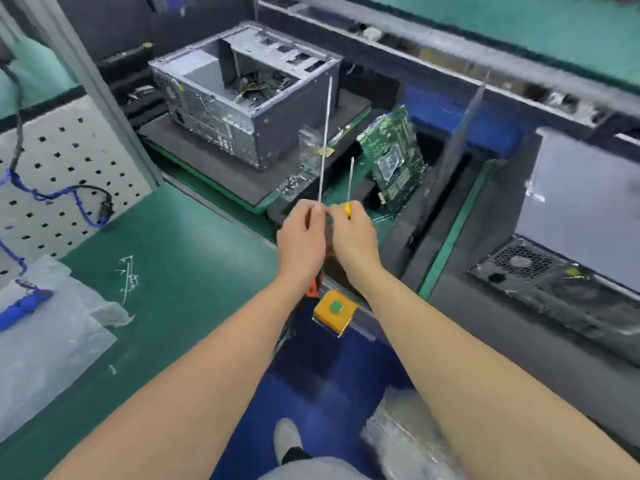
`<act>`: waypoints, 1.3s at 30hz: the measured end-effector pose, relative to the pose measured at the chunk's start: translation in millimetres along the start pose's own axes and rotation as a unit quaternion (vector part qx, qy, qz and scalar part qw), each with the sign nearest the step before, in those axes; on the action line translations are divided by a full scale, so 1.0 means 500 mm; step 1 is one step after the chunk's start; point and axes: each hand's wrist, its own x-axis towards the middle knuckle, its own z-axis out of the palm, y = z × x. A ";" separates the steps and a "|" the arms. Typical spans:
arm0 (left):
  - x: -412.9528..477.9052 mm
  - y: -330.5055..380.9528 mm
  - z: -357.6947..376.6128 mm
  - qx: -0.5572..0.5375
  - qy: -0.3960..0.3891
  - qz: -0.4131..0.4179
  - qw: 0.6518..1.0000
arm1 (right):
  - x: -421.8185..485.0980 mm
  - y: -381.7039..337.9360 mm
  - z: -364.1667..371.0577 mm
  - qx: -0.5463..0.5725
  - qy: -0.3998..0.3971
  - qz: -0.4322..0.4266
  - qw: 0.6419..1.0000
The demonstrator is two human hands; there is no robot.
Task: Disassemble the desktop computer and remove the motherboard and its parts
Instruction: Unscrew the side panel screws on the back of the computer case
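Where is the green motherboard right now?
In the head view, the motherboard stands tilted on edge right of centre, just right of the open grey computer case and beyond the person's hands.

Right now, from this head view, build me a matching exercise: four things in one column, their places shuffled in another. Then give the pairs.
Things
1. motherboard
2. long screwdriver
3. short yellow-handled screwdriver
4. green button

Places
A. held in the right hand
B. on the yellow box
C. standing tilted, right of the open case
D. held in the left hand

Pairs: 1-C, 2-D, 3-A, 4-B
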 end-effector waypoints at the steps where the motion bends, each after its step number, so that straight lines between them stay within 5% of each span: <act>1: -0.009 0.035 0.036 -0.013 -0.012 0.016 1.000 | 0.002 -0.004 -0.050 0.008 0.020 0.000 1.000; 8: -0.147 0.256 0.316 -0.118 -0.165 0.069 0.977 | -0.035 0.026 -0.431 0.061 0.193 -0.011 0.979; 20: -0.511 0.436 0.716 -0.211 -0.431 -0.006 0.877 | -0.263 0.237 -0.916 0.146 0.392 0.039 0.908; 28: -0.664 0.418 0.877 -0.163 -0.435 -0.067 0.883 | -0.376 0.386 -1.067 0.258 0.371 0.059 0.890; 39: -0.676 0.260 0.942 0.007 -0.374 -0.084 0.924 | -0.327 0.553 -1.058 0.131 0.305 0.195 0.923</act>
